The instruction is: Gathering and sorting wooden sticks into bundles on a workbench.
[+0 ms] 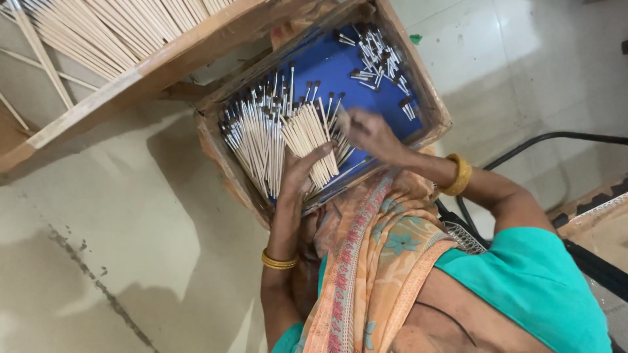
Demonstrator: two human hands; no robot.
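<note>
Head view: left hand [297, 171] grasps a bundle [313, 140] of light, brittle sticks mid-length; right hand [366, 133] is blurred, grip unclear, over the tray [435, 111].

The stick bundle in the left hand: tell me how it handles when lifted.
The stick bundle looks thin and stiff, probably light. It fans loosely over the left hand, so sticks could slip free. Being round, strays would likely roll on the tray.

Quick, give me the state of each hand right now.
Left hand: closed around a bundle of thin sticks over the blue-lined tray.
Right hand: blurred, over the tray; grip cannot be told.
</note>
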